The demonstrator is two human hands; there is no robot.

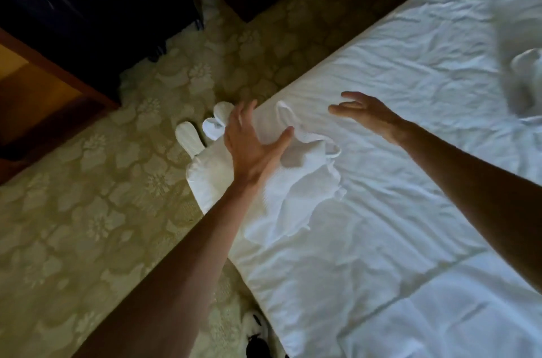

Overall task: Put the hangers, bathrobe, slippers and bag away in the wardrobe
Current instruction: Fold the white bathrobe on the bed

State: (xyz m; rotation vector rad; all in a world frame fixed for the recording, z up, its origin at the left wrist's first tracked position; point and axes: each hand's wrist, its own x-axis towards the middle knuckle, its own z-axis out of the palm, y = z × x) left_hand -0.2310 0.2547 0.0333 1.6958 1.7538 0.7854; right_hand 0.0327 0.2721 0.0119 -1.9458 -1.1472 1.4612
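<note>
Both your hands are spread wide, fingers straight, holding nothing. Your left hand (252,142) hovers over the bed edge above the white bathrobe (296,181), thumb reaching toward a raised fold of it; whether the palm touches the cloth I can't tell. Your right hand (366,117) hangs above the sheet just beyond the robe, apart from it.

The bathrobe lies crumpled at the near edge of the bed (410,211), partly draped over the side. The slippers (202,132) sit as a pair on the patterned carpet (88,211), just beside the bed edge and partly hidden behind your left hand. A blurred white bundle (525,85) sits far right on the bed; can't say what it is. Dark wooden furniture (58,88) stands upper left, possibly the wardrobe, not sure. No hangers or bag identifiable here.

Step in hand, as I judge it: picking up the bathrobe. Next move calls for both hands to drop and gather the cloth, ideally near the collar so it doesn't trail, then carry it toward the wardrobe. Slippers look untouched yet.
</note>
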